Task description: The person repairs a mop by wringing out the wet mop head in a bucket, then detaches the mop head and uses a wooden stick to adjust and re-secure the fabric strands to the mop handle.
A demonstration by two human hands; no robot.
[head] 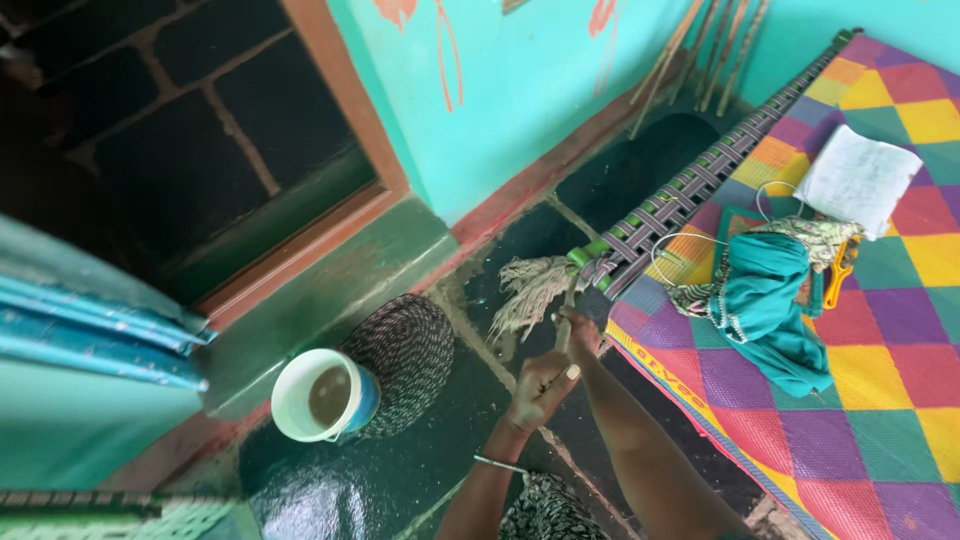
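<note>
**Mop: condition and position**

A mop (pixel 535 290) with a head of pale, frayed string strands is observed. The head is spread on the dark stone floor beside the bed corner. The thin handle is tilted upward and is gripped near its lower end.

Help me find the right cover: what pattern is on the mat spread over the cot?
The mat is a bright checkerboard of purple, yellow, orange, green and pink squares, best seen in the head view.

bucket (pixel 322 396) left of mop (pixel 535 290), mat (pixel 408 350) btwn.
</note>
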